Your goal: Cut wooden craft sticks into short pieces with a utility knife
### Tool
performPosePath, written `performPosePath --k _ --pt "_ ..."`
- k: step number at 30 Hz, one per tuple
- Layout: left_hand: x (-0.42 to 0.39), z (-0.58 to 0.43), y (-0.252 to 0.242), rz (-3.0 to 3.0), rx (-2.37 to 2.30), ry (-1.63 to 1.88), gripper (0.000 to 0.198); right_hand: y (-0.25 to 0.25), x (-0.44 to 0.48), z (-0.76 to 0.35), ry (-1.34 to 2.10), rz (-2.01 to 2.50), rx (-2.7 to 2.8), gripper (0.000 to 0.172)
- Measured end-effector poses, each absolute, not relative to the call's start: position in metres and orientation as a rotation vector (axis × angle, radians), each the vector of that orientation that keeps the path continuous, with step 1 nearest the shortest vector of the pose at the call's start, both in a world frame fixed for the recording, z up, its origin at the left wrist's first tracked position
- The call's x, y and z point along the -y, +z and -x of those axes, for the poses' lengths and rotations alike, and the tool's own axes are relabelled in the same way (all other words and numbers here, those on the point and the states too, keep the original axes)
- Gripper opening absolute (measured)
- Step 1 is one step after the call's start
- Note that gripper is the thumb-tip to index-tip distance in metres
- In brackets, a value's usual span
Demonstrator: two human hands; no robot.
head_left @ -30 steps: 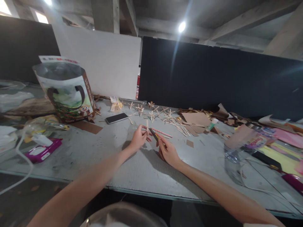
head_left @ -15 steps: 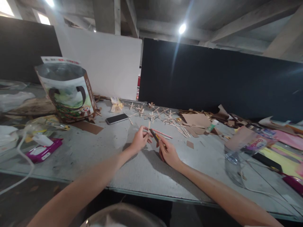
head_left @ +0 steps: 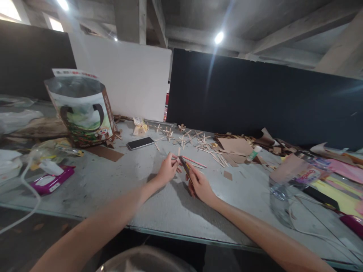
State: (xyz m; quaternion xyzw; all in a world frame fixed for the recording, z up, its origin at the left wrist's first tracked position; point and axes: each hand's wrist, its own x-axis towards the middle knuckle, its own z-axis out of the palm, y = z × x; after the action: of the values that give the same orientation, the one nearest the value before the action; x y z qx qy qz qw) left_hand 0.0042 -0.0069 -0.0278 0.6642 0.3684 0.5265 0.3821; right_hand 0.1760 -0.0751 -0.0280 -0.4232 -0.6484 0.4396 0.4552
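Partly, the hands (head_left: 166, 170) (head_left: 201, 187) hide the pale strip (head_left: 179, 152) and dark tool (head_left: 185, 165).

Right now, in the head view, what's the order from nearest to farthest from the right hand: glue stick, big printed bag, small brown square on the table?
From the right hand:
1. Small brown square, just to its right.
2. Glue stick, farther right and back.
3. Big printed bag, far left.

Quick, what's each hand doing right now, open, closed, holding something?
Left hand: closed, holding a small wooden stick.
Right hand: closed, holding a slim dark tool, perhaps a cutter.
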Motion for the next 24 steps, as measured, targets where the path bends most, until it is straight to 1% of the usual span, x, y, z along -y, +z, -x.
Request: performPosePath --k 6,8,10,13,17,21,24 --pt "0.004 -0.005 -0.029 -1.671 -0.963 1.366 0.040 -0.021 0.074 -0.178 1.326 0.954 1.417 0.072" --pt "0.002 -0.004 -0.029 -1.658 -0.970 1.367 0.038 -0.018 0.074 -0.180 1.446 0.931 1.326 0.074" --pt "-0.001 -0.003 -0.028 -1.624 -0.967 1.370 0.037 -0.016 0.075 -0.180 1.484 0.908 1.291 0.075" --pt "-0.003 -0.001 -0.027 -1.557 -0.961 1.377 0.039 -0.017 0.073 -0.180 1.318 0.910 1.349 0.075" --pt "0.000 -0.001 -0.026 -1.542 -0.951 1.381 0.047 -0.023 0.066 -0.182 1.066 1.019 1.404 0.074" --pt "0.006 -0.003 -0.023 -1.558 -0.905 1.375 0.054 -0.028 0.059 -0.185 0.990 1.060 1.431 0.075" --pt "0.008 -0.005 -0.022 -1.541 -0.882 1.375 0.057 -0.031 0.059 -0.186 0.978 1.060 1.473 0.071"
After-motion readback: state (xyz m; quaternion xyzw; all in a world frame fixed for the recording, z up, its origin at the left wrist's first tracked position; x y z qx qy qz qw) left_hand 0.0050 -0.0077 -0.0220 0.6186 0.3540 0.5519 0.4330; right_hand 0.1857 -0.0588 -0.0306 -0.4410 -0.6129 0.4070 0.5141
